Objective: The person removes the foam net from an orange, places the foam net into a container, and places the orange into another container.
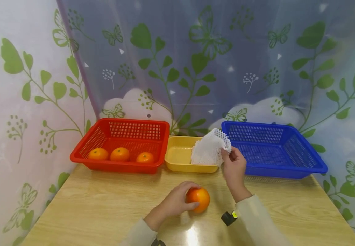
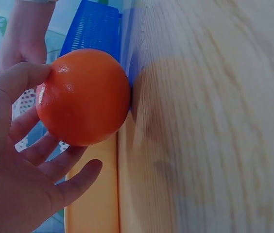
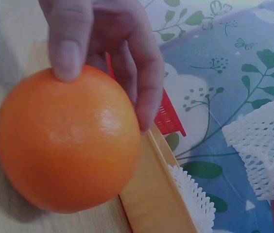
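On the wooden table in the head view, my left hand (image 1: 177, 201) holds an orange (image 1: 200, 199), thumb on its near side and fingers over the far side. The left wrist view shows the thumb and some fingers against the orange (image 2: 84, 97), which touches the table. My right hand (image 1: 235, 169) pinches a white foam fruit net (image 1: 216, 139) above the right part of a yellow tray (image 1: 177, 167). More white foam netting (image 3: 193, 198) lies in that tray in the right wrist view, apart from the raised net (image 3: 265, 145).
A red basket (image 1: 125, 167) with 3 orange fruits (image 1: 119, 154) along its near side stands left of the yellow tray. To the tray's right is a blue basket (image 1: 272, 167). A patterned curtain (image 1: 177, 68) hangs behind them. Bare wood (image 1: 103, 205) lies in front of the red basket.
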A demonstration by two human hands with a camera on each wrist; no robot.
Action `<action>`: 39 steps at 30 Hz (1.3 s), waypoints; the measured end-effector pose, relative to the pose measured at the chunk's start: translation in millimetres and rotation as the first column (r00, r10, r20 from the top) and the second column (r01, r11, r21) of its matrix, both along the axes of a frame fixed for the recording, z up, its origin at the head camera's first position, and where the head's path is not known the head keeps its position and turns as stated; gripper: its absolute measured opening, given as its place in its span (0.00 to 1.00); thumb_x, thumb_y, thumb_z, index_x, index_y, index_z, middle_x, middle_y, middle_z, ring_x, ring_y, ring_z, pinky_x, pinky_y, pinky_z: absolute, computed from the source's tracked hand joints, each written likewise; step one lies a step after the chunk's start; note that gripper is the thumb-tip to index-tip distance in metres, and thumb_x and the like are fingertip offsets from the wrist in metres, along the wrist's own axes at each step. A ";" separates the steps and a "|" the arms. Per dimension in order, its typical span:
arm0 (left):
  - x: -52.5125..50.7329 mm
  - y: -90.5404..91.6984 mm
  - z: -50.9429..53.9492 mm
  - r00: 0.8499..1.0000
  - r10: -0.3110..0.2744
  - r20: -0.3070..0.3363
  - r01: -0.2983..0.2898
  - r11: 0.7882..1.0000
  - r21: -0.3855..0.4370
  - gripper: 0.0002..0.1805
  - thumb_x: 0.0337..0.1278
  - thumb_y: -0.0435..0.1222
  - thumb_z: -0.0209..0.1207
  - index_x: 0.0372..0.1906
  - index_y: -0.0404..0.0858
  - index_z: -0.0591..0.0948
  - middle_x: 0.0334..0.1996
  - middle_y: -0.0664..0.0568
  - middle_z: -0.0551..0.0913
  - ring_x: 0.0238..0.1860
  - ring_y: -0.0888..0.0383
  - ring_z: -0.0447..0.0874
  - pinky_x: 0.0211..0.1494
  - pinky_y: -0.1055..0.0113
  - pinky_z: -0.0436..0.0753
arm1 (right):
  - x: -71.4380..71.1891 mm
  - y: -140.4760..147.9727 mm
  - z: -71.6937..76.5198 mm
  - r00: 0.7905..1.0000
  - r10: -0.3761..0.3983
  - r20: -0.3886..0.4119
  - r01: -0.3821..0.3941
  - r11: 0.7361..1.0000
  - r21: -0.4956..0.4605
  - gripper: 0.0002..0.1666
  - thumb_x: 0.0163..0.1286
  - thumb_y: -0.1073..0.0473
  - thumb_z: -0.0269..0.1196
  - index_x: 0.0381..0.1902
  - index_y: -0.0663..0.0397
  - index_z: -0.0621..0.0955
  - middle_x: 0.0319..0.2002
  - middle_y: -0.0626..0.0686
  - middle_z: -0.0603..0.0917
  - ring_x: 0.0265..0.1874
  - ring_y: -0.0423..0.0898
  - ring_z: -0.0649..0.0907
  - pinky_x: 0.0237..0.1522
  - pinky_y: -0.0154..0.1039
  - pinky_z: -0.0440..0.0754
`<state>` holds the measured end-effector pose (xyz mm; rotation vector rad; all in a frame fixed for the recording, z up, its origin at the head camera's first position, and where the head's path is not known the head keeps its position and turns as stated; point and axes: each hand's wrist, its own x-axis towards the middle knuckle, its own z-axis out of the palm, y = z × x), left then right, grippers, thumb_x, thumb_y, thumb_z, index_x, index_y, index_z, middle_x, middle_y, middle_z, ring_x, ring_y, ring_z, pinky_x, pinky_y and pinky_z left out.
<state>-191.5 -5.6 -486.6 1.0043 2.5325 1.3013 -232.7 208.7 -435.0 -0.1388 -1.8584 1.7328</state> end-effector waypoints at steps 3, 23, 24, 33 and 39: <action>-0.6 -1.0 -1.4 1.000 -0.003 -0.003 0.003 1.000 -0.007 0.26 0.54 0.39 0.69 0.59 0.46 0.76 0.58 0.55 0.75 0.59 0.55 0.73 0.65 0.56 0.71 | -8.1 0.9 1.9 0.999 0.019 0.030 -0.019 1.000 -0.007 0.17 0.70 0.59 0.62 0.52 0.63 0.79 0.49 0.61 0.82 0.42 0.40 0.81 0.43 0.23 0.79; -1.5 -3.1 -2.0 0.997 -0.035 -0.065 0.033 0.999 -0.028 0.27 0.54 0.37 0.68 0.59 0.43 0.75 0.58 0.54 0.75 0.60 0.57 0.73 0.65 0.62 0.71 | -54.4 -15.6 17.2 0.975 0.053 0.216 -0.077 0.991 0.108 0.31 0.71 0.60 0.61 0.69 0.56 0.67 0.53 0.67 0.79 0.51 0.58 0.81 0.52 0.50 0.79; -1.5 -3.2 -2.1 0.997 -0.037 -0.066 0.035 0.999 -0.026 0.26 0.54 0.37 0.68 0.59 0.43 0.75 0.58 0.54 0.75 0.60 0.57 0.73 0.65 0.62 0.71 | -55.6 -16.2 16.8 0.973 0.053 0.225 -0.080 0.990 0.114 0.32 0.71 0.59 0.61 0.70 0.55 0.67 0.54 0.67 0.79 0.51 0.58 0.80 0.52 0.51 0.79; -0.9 -3.7 -1.9 0.997 -0.040 -0.066 0.039 0.999 -0.025 0.26 0.54 0.37 0.69 0.59 0.42 0.74 0.58 0.54 0.76 0.59 0.58 0.73 0.65 0.62 0.71 | -67.4 -19.9 9.5 0.946 0.063 0.317 -0.136 0.968 0.213 0.35 0.71 0.60 0.60 0.72 0.52 0.63 0.60 0.66 0.75 0.56 0.59 0.78 0.55 0.53 0.78; -2.2 -4.0 -1.5 0.997 -0.042 -0.060 0.040 0.999 -0.032 0.26 0.56 0.38 0.68 0.60 0.43 0.74 0.58 0.54 0.75 0.59 0.58 0.73 0.65 0.62 0.71 | -70.1 -21.2 7.6 0.914 0.059 0.401 -0.192 0.934 0.301 0.35 0.72 0.58 0.59 0.74 0.52 0.61 0.63 0.65 0.73 0.60 0.60 0.75 0.59 0.54 0.75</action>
